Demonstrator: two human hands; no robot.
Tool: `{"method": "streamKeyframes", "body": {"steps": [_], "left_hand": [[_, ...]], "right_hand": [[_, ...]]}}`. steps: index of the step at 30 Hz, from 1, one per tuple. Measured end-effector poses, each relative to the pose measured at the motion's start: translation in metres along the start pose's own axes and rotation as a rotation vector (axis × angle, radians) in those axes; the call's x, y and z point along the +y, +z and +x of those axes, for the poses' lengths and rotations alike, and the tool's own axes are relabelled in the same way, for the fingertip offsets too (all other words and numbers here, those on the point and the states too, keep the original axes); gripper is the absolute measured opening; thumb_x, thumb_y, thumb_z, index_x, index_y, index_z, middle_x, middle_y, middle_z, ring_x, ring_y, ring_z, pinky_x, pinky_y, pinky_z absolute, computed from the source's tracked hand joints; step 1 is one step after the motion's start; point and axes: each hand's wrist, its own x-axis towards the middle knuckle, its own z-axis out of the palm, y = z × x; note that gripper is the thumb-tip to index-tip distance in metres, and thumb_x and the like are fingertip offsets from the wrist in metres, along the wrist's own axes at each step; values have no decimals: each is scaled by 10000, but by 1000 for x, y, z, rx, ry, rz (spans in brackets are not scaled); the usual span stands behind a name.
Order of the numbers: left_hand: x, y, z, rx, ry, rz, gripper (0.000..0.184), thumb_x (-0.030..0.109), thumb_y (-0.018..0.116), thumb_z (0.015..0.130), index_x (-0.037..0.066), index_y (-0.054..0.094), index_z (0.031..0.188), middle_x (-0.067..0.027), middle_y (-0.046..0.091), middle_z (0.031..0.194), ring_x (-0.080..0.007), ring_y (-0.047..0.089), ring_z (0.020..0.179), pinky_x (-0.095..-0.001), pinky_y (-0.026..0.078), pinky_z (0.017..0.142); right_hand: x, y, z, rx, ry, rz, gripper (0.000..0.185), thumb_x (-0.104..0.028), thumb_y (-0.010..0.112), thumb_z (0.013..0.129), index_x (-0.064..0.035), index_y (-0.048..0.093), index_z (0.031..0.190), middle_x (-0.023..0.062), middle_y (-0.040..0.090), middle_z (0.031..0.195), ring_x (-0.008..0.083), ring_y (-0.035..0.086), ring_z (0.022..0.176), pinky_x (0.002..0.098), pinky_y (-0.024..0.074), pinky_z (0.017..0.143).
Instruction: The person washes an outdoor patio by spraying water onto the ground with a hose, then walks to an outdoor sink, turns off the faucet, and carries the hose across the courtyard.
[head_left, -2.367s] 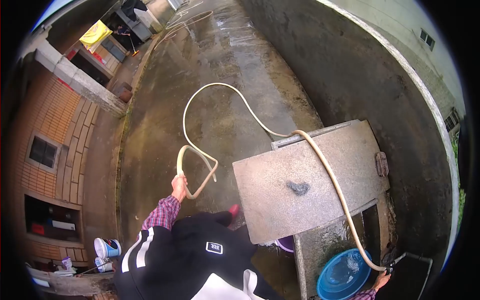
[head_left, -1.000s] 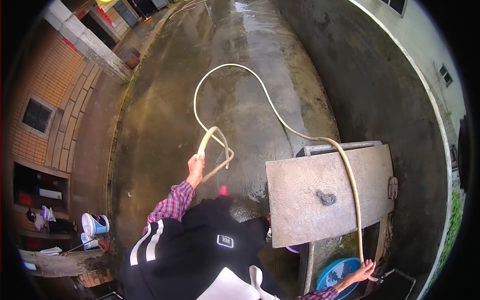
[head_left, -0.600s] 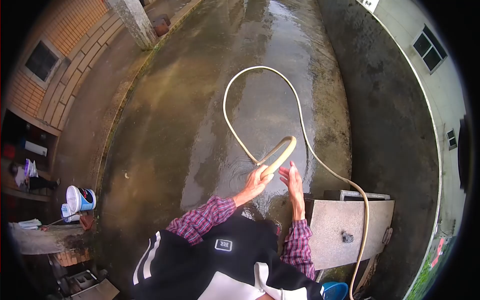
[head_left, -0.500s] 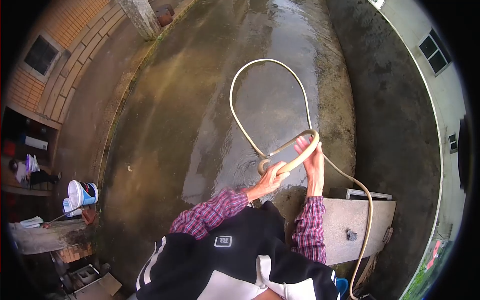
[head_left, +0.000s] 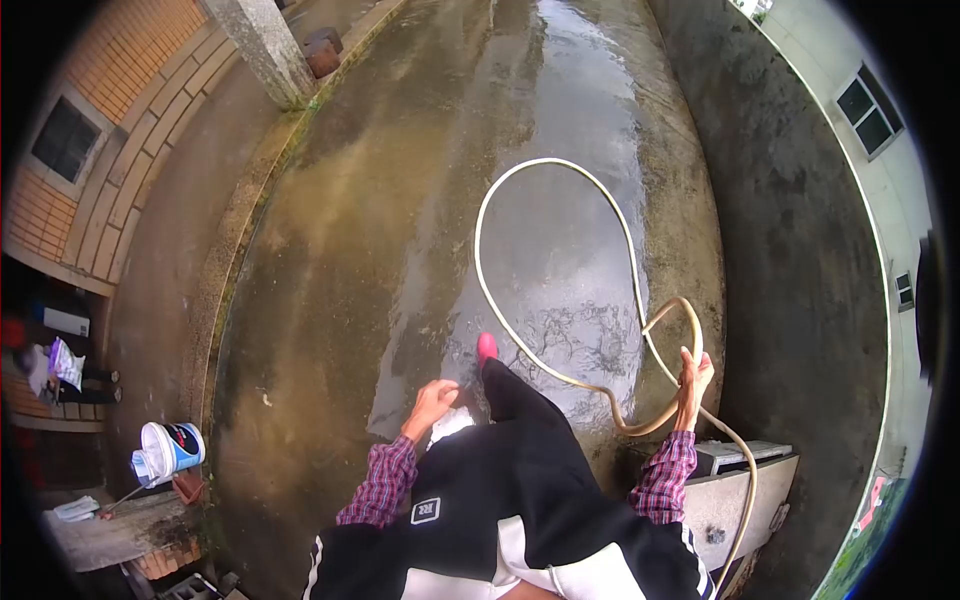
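A pale yellow hose (head_left: 558, 163) lies in a wide loop over the wet concrete floor. My right hand (head_left: 693, 385) is closed around a raised bend of it, on the right side. From there the hose runs on past the grey slab, down toward the lower right. My left hand (head_left: 430, 408) hangs apart from the hose, in front of my body. Its fingers are loosely curled, and nothing shows in them. Just below it is a bright white patch (head_left: 452, 426) that I cannot make out. A pink boot (head_left: 487, 347) shows at the end of my dark trouser leg.
A grey slab (head_left: 745, 500) stands beside the dark wall (head_left: 790, 240) on the right. At left, a white-and-blue bucket (head_left: 172, 448) sits near a ledge (head_left: 120, 530). Behind it is a person (head_left: 85, 385) by a doorway. A concrete pillar (head_left: 265, 50) rises at upper left.
My left hand has let go of the hose and moved down and left. My right hand has moved right and down, now gripping the hose. A pink boot has come into view.
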Motion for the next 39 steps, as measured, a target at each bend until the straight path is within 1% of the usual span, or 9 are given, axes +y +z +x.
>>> {"method": "streamKeyframes", "body": {"steps": [5,11,17,25,26,27,29,36,39], "left_hand": [[-59,-61,8,282,-433,-491,183,159,477,755,28,539,866,-45,559,692,-107,514,590,-219,425,545],[-89,-87,-9,599,-861,-817,165,149,440,766,53,513,879,-78,552,685,-135,520,527,-254,414,470],[-176,-66,-5,654,-709,-871,153,145,429,765,65,515,864,-85,550,677,-139,514,497,-243,390,401],[-257,-141,184,700,-298,-1046,148,140,424,764,69,519,852,-83,550,657,-136,508,477,-235,378,373],[-244,-187,170,699,-281,-1059,148,140,424,764,69,519,852,-83,550,657,-136,508,477,-235,378,373],[-132,-273,254,495,-846,-1076,147,134,418,764,69,529,835,-72,544,616,-122,499,459,-228,385,387],[-126,-332,340,618,-828,-697,141,115,423,759,55,536,818,-61,538,589,-114,494,451,-221,382,392],[-57,-489,592,660,-290,-605,156,112,429,787,12,517,868,-65,538,674,-101,491,532,-207,410,501],[-30,-511,655,598,-259,-604,161,108,430,786,8,510,884,-64,539,694,-97,493,560,-198,409,530]], "right_hand": [[-18,73,47,153,-78,86,227,-130,569,678,-92,367,582,-65,307,477,27,238,407,194,169,362],[-44,208,122,101,-329,42,204,-120,568,679,-74,375,632,-68,298,519,29,239,461,181,179,398],[-84,345,176,-81,-133,111,210,-164,569,679,-95,386,602,-68,298,440,21,240,338,186,162,310],[-177,519,232,-15,-306,186,197,-183,557,707,-104,426,583,-86,309,444,6,242,362,175,142,331],[-199,542,233,-41,-250,205,194,-190,556,706,-105,429,587,-86,313,446,5,243,363,172,143,331],[-217,566,239,-70,-196,224,191,-196,555,706,-106,433,590,-85,317,448,4,245,363,169,145,332],[-214,614,268,-63,-244,225,185,-209,568,686,-105,439,603,-84,314,450,8,242,358,168,156,330],[-222,746,318,-143,-140,334,186,-109,559,663,-121,393,579,-79,327,481,16,251,399,179,156,371],[-245,806,334,-127,11,405,195,-108,560,666,-128,388,576,-67,358,476,25,288,379,158,210,353]]}}
